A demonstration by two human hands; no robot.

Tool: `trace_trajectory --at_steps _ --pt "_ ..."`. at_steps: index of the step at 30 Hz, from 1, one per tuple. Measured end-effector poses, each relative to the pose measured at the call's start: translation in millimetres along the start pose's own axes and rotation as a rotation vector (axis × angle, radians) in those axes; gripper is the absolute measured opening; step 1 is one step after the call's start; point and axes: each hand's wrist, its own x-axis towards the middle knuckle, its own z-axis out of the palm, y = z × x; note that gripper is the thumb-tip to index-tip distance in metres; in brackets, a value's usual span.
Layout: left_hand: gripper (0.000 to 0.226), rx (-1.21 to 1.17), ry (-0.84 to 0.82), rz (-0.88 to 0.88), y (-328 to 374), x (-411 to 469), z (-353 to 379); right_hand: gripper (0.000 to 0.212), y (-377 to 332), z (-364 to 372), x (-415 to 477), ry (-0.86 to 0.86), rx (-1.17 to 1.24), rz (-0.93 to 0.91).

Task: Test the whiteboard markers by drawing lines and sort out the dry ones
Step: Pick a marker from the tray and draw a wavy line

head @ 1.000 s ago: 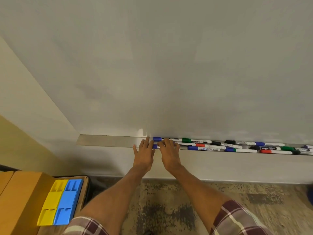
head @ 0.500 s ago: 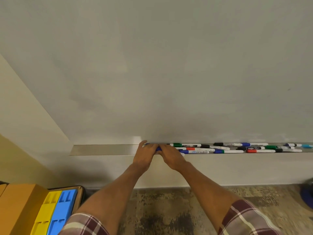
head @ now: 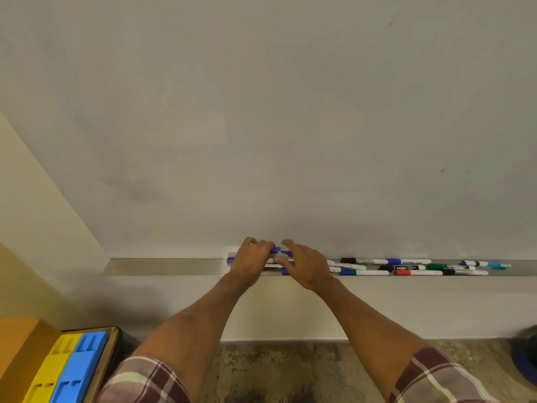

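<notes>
I read the left grip (head: 252, 261) as grasping: its fingers curl round a blue marker (head: 275, 250) just above the left end of the marker row in the tray (head: 162, 266) under the whiteboard (head: 290, 112). A blue end protrudes on each side of the knuckles. The right grip (head: 306, 266) sits just beside it, fingertips at the marker's right end. I cannot tell whether they pinch it. The remaining markers (head: 412, 267) lie flat in the tray to the right, with black, blue, green and red caps.
</notes>
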Motion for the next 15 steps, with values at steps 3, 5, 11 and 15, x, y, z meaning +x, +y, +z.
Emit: trace_trajectory --at_steps 3,5,11,15 --pt "0.026 0.012 0.13 -0.02 17 5 -10 0.033 14 -15 -1 0.081 0.073 0.061" --pt "0.025 0.017 0.331 0.066 24 9 -15 0.017 22 -28 0 0.142 0.082 0.043" --pt "0.041 0.112 0.607 0.154 42 44 -55 0.032 25 -87 14 0.368 0.265 -0.074" --pt "0.046 0.165 0.745 0.197 60 77 -112 0.037 17 -147 26 0.523 0.274 -0.222"
